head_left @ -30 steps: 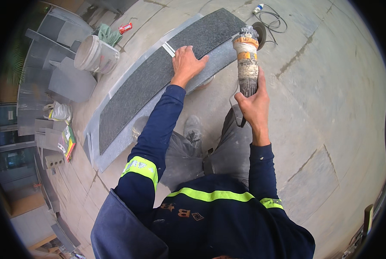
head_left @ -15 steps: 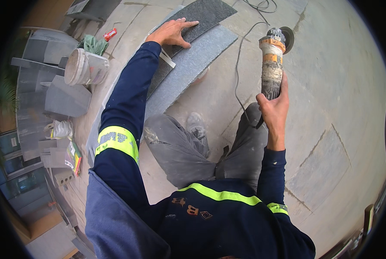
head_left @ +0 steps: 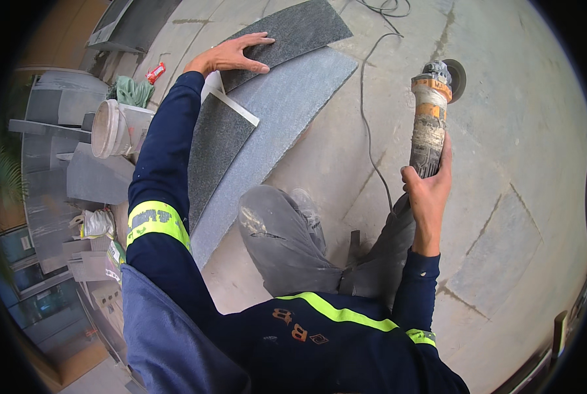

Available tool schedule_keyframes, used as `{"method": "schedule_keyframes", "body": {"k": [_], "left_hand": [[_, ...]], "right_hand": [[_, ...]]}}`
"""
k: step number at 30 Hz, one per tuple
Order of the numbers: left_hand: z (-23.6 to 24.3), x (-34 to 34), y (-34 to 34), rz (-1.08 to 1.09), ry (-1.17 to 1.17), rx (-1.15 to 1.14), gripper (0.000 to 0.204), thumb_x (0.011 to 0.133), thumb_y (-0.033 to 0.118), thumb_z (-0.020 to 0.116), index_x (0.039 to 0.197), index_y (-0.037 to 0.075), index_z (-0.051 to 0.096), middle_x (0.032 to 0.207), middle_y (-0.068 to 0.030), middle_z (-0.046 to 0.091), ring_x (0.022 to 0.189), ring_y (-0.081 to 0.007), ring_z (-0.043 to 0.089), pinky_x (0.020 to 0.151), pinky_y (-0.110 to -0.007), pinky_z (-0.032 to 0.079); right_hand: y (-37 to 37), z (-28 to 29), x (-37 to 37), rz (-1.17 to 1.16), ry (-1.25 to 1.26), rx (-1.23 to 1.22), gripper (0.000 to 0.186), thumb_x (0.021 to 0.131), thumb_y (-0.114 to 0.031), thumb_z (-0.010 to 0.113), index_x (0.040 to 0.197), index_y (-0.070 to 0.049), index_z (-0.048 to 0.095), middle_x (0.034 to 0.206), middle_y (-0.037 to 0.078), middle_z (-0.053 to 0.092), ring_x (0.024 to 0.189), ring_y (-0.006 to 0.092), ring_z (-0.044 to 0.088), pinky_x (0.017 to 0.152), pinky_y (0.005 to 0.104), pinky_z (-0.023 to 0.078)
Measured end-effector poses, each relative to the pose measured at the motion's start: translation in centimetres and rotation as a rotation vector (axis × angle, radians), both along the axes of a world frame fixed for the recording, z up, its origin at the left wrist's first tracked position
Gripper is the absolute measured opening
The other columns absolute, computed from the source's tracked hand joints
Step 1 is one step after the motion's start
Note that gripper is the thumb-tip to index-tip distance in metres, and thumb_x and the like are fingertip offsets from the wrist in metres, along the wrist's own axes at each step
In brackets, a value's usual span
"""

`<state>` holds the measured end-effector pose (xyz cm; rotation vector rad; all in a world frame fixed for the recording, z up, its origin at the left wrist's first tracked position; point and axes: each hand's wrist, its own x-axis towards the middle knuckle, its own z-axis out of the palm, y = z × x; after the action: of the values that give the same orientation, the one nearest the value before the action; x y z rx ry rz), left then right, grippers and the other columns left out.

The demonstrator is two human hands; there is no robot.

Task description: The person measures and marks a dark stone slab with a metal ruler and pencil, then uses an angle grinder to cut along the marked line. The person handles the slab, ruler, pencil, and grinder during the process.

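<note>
My left hand (head_left: 235,55) lies with fingers and thumb spread on the left part of a dark grey stone slab (head_left: 306,29). That slab rests over a wider, lighter grey curved slab (head_left: 280,108). Below it, a second dark slab piece (head_left: 218,141) lies on the same light slab, and a narrow white strip (head_left: 235,108) runs along its upper edge. In my right hand (head_left: 430,197) is an angle grinder (head_left: 430,121), gripped by its rear body. Its head points away from me, and its round disc (head_left: 457,79) is held off the slabs, to their right.
A dark power cord (head_left: 367,111) winds over the paved floor (head_left: 503,118) between slabs and grinder. At the left are a dusty white bucket (head_left: 113,128), a green cloth or bag (head_left: 134,90), a red packet (head_left: 155,72) and several stacked grey slabs (head_left: 96,174).
The upper dark slab has swung apart from the lower dark piece, which shows more now, along with the white strip. My left hand moved with the upper slab. The grinder sits slightly lower and further right.
</note>
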<state>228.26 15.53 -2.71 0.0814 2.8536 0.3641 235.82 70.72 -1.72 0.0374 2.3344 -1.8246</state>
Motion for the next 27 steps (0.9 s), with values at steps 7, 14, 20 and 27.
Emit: {"method": "schedule_keyframes", "body": {"k": [7, 14, 20, 27], "left_hand": [[-3.0, -15.2, 5.8, 0.127, 0.238, 0.266, 0.068, 0.102, 0.058, 0.076, 0.137, 0.0, 0.077, 0.134, -0.0252, 0.079, 0.121, -0.0404, 0.076, 0.103, -0.05, 0.059], [-3.2, -17.8, 7.0, 0.183, -0.006, 0.301, 0.103, 0.084, 0.073, 0.089, 0.147, -0.006, 0.069, 0.141, -0.0263, 0.075, 0.131, -0.0394, 0.072, 0.112, -0.047, 0.057], [-3.1, -15.8, 8.6, 0.033, 0.027, 0.263, 0.121, 0.081, 0.072, 0.092, 0.165, -0.007, 0.052, 0.166, -0.0292, 0.057, 0.155, -0.0406, 0.054, 0.129, -0.046, 0.043], [-5.8, -12.7, 11.5, -0.014, 0.112, 0.247, 0.13, 0.077, 0.076, 0.09, 0.172, -0.001, 0.044, 0.176, -0.0265, 0.046, 0.164, -0.0416, 0.043, 0.136, -0.047, 0.034]], "right_hand": [[-0.4, -1.1, 0.2, -0.102, -0.06, 0.037, 0.101, 0.08, -0.002, 0.071, 0.175, 0.0, 0.037, 0.112, 0.01, 0.071, 0.079, 0.0122, 0.066, 0.068, 0.0291, 0.056], [-0.5, -3.5, 0.0, -0.214, -0.124, 0.037, 0.102, 0.079, 0.0, 0.072, 0.176, -0.003, 0.04, 0.108, 0.009, 0.072, 0.076, 0.0127, 0.066, 0.068, 0.0292, 0.057], [-0.4, -4.7, -0.7, -0.258, -0.125, -0.009, 0.101, 0.079, 0.001, 0.073, 0.175, -0.004, 0.041, 0.103, 0.009, 0.071, 0.076, 0.0134, 0.067, 0.068, 0.0301, 0.058], [-0.1, -4.5, -0.9, -0.262, -0.118, -0.055, 0.099, 0.082, 0.0, 0.073, 0.175, -0.005, 0.041, 0.096, 0.01, 0.07, 0.073, 0.017, 0.068, 0.064, 0.0318, 0.057]]}}
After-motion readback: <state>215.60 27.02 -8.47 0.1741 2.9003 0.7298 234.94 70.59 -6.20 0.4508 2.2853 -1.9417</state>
